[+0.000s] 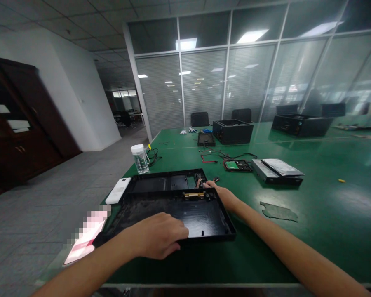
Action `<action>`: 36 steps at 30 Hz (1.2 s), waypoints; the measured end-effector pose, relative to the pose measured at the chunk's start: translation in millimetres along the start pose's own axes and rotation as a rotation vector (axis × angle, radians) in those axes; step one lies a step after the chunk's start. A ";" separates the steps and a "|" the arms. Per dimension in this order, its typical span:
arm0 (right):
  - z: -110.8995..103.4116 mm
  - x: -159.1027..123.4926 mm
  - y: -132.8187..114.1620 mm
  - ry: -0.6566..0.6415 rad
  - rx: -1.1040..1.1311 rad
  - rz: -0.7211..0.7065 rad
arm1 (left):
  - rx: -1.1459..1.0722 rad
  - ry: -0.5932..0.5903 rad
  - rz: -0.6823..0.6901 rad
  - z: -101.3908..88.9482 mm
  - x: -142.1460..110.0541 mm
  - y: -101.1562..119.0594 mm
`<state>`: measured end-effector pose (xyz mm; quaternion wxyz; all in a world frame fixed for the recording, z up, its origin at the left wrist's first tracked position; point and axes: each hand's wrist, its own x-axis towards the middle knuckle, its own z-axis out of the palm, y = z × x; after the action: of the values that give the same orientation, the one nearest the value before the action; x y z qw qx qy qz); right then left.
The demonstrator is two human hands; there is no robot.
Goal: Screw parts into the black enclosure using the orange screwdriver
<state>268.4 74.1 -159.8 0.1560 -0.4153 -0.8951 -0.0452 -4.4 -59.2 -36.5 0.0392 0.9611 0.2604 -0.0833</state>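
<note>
A shallow black casing (170, 210) lies opened out on the green table, its front tray facing up and a second black half (154, 183) behind it. My left hand (162, 236) is closed at the front rim of the casing, thumb below and fingers curled over the edge. At the far right corner my right hand (221, 194) reaches round the side, its fingertips pinched at a bundle of thin wires (199, 182); part of the grip is hidden. A brass-coloured strip (194, 195) sits along the inner edge between the halves.
Left of the casing are a white phone-like slab (118, 191), a clear bottle with white lid (139, 159) and a bright phone screen (88, 237). Beyond stand a green circuit board (232, 165), a silver-black drive unit (276, 171), black boxes (233, 132) and loose cables. A dark flat piece (278, 211) lies right.
</note>
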 end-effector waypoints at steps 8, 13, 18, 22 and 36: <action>-9.3 -31.5 65.0 -0.126 -0.276 0.155 | -0.042 -0.046 -0.012 50.8 11.5 -15.0; -23.0 -40.7 92.6 -0.165 -0.097 0.246 | -0.070 -0.172 -0.099 55.0 25.5 -30.0; -25.1 -40.3 92.5 -0.054 0.111 0.306 | -0.124 -0.139 -0.201 44.2 75.7 -66.4; -18.8 -36.7 83.6 0.018 0.184 0.287 | 0.006 0.316 -0.127 50.1 132.2 -90.8; -8.6 -28.1 69.8 0.117 0.211 0.152 | 0.188 0.451 0.128 85.4 150.2 -101.1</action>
<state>340.5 97.3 -163.9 0.2538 -0.4597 -0.8502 0.0369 60.1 92.0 -150.7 -0.1045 0.9693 0.1924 0.1118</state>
